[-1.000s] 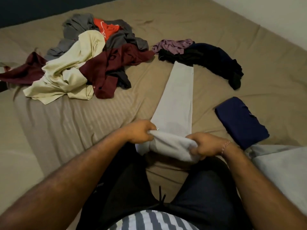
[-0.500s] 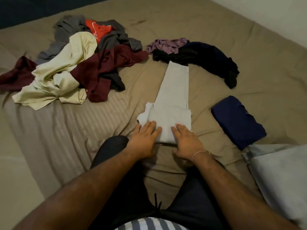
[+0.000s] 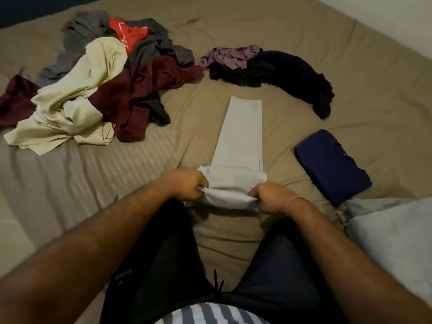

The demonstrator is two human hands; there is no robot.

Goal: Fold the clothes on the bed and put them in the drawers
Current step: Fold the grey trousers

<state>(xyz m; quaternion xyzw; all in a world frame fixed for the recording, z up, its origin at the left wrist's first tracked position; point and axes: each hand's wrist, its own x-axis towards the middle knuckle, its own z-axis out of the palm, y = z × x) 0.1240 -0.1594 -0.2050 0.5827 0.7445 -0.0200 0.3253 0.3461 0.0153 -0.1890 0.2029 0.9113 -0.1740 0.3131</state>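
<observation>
Gripping the near end of the pale grey trousers (image 3: 240,141) with both hands: left hand (image 3: 187,184) pinches the cloth at its left corner, right hand (image 3: 271,197) pinches it at the right corner, fingers of each curled tight round the fabric. Held that way, at both corners, most likely so the end comes over square and the next fold lands even. Already lies doubled near the hands, with the long narrow leg part stretched flat up the middle of the bed (image 3: 304,26), pointing toward its far edge. Laid out straight like that probably to be rolled or folded in stages from the near end.

Sits finished near the bed's right edge: a folded navy shirt (image 3: 332,164), square and flat, set aside, well apart from the loose things so it stays tidy. Waits unfolded toward the far left corner: a heap (image 3: 98,90) of cream, maroon, grey and red garments, tangled over one another. Lies beside the trousers' far end: a smaller bunch (image 3: 268,66) of purple, black and dark blue cloth. Rests at the near right corner a pale pillow (image 3: 392,235).

No drawers in sight; judging by the piles, much folding left, nothing put away yet.
</observation>
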